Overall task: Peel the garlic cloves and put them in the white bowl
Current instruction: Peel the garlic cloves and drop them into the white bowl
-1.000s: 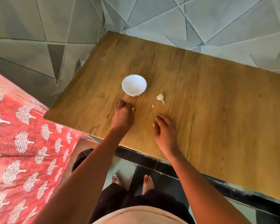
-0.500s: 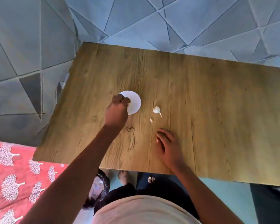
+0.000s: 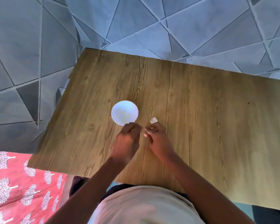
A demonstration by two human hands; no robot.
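Note:
The white bowl (image 3: 116, 107) stands on the wooden table (image 3: 200, 110), with pale yellow peeled garlic (image 3: 125, 115) inside. Just right of it lies an unpeeled garlic clove (image 3: 153, 120). My left hand (image 3: 128, 141) hovers just in front of the bowl with its fingers curled; anything inside them is hidden. My right hand (image 3: 158, 139) is beside it, directly in front of the clove. Its fingertips pinch a small pale garlic piece (image 3: 145, 135). The fingertips of both hands nearly meet.
The table stands against a wall of grey triangular tiles (image 3: 136, 21). A red cloth printed with white trees (image 3: 14, 183) lies at the lower left beside the table's near edge. My torso is close to that edge.
My left hand has drawn back from over the bowl toward my right hand. My right hand has moved forward to the small piece by the clove. The camera view has shifted.

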